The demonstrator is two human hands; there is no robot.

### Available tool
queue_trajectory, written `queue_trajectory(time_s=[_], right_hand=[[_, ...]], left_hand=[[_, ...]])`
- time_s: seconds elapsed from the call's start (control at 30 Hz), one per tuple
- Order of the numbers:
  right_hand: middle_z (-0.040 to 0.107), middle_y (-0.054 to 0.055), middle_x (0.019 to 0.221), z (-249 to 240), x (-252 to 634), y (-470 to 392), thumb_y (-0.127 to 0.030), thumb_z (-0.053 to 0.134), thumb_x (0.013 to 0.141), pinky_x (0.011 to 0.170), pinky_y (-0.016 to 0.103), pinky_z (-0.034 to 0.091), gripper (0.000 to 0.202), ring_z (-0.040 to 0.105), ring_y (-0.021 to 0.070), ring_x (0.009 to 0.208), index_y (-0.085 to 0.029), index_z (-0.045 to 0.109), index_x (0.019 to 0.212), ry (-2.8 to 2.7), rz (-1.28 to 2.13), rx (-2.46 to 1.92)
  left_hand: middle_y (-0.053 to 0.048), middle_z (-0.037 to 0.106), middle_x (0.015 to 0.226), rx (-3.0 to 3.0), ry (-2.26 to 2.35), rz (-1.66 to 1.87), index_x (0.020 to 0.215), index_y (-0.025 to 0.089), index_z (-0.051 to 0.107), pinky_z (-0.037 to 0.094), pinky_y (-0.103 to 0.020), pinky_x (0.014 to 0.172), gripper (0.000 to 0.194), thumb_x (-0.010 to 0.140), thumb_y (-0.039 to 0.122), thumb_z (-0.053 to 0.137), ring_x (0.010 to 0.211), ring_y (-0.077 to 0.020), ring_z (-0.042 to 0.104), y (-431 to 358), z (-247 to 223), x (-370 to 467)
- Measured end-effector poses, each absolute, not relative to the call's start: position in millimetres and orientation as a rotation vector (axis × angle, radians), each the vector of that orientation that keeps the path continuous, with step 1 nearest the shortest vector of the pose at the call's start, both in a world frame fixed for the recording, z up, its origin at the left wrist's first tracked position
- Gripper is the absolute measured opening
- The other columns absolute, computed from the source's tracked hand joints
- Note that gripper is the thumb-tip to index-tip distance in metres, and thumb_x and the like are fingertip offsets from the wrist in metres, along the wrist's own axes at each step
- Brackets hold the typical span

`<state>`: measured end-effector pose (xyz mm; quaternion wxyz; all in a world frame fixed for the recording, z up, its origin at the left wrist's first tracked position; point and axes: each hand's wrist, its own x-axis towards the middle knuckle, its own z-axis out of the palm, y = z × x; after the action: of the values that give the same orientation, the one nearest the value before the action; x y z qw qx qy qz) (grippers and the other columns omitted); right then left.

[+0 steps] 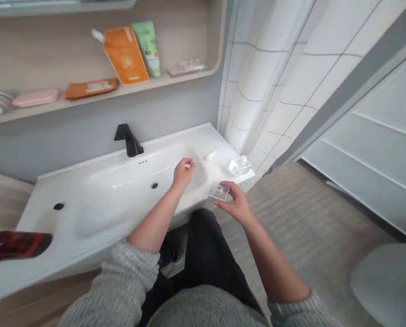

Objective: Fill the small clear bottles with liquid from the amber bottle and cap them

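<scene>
My right hand [237,203] grips a small clear square box [218,192] by its right side, thumb and fingers on its edges. The box is over the front edge of the white washbasin [203,131], near its right end. My left hand [183,173] hovers over the right part of the bowl with its fingers curled together in a pinch. Whatever may be between those fingertips is too small to tell. On the right ledge lie a crumpled clear wrapper [240,165] and a small white piece [210,156].
A black tap [128,140] rises behind the bowl. Above, a shelf [175,81] carries an orange pouch [126,55], a green tube [147,47], a flat orange packet [91,88] and a pink case [36,97]. A dark red bottle-like object [19,245] is at the left.
</scene>
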<state>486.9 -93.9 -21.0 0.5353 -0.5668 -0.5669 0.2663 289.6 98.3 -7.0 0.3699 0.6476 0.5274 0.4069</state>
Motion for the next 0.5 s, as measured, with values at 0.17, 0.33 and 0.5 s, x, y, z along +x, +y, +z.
queue_trajectory(time_s=[0.17,0.33,0.5], right_hand=[[0.072,0.011,0.133,-23,446,-86,-0.055,0.097,0.074,0.113,0.053,0.059,0.074,0.072,0.0336,0.123,-0.027,0.066,0.136,-1.394,0.749,-1.262],[0.075,0.011,0.128,-22,379,-64,-0.053,0.097,0.072,0.109,0.053,0.06,0.076,0.074,0.0331,0.118,-0.028,0.065,0.136,-1.431,0.941,-1.15],[0.076,0.01,0.123,-21,302,-22,-0.054,0.098,0.066,0.103,0.05,0.063,0.076,0.075,0.0298,0.108,-0.027,0.067,0.129,-1.481,1.085,-1.048]], left_hand=[[0.004,0.062,0.07,1.591,1.323,1.04,0.112,0.025,0.074,0.038,-0.027,0.055,0.03,0.095,0.05,0.07,0.054,-0.0129,0.048,0,-6,150],[0.007,0.046,0.057,1.542,1.642,1.243,0.108,0.024,0.076,0.037,-0.027,0.055,0.033,0.094,0.054,0.069,0.053,-0.0148,0.045,-65,2,24],[0.0,0.067,0.082,1.345,1.963,1.722,0.104,0.021,0.071,0.055,-0.032,0.077,0.029,0.094,0.048,0.066,0.076,-0.0187,0.064,-84,15,-76]])
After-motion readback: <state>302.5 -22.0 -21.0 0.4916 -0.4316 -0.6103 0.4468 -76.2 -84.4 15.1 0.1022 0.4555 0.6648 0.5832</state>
